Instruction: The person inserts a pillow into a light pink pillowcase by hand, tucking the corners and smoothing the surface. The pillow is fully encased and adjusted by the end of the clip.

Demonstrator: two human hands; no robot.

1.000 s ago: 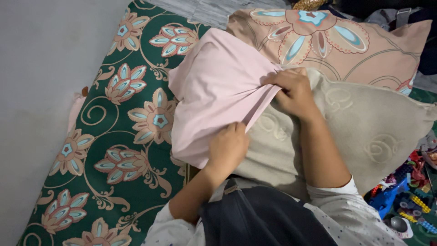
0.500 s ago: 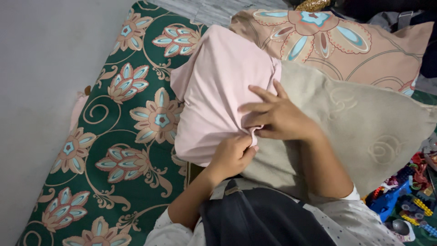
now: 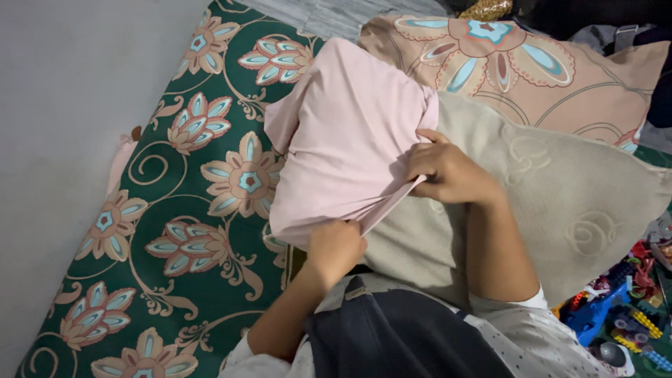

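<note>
Partway down, a pale pink smooth cotton pillowcase (image 3: pixel 350 133) sheathes the far end of a beige plush pillow (image 3: pixel 560 189), whose soft fabric carries raised swirl embossing; the near, wider part of the pillow stays bare. The pillowcase looks stretched and slightly wrinkled, with folds running toward its open edge, which slants across the pillow. The left hand (image 3: pixel 334 246) is closed on the lower corner of that edge, and the right hand (image 3: pixel 448 171) is clenched on the edge higher up, so the two hands sit apart along the hem. The pillow lies across the person's lap over a dark green mattress with a pink and teal flower print (image 3: pixel 189 196). Behind it rests a salmon pillow with a large flower pattern (image 3: pixel 532 70). Colourful plastic building blocks (image 3: pixel 616 315) lie at the right.
</note>
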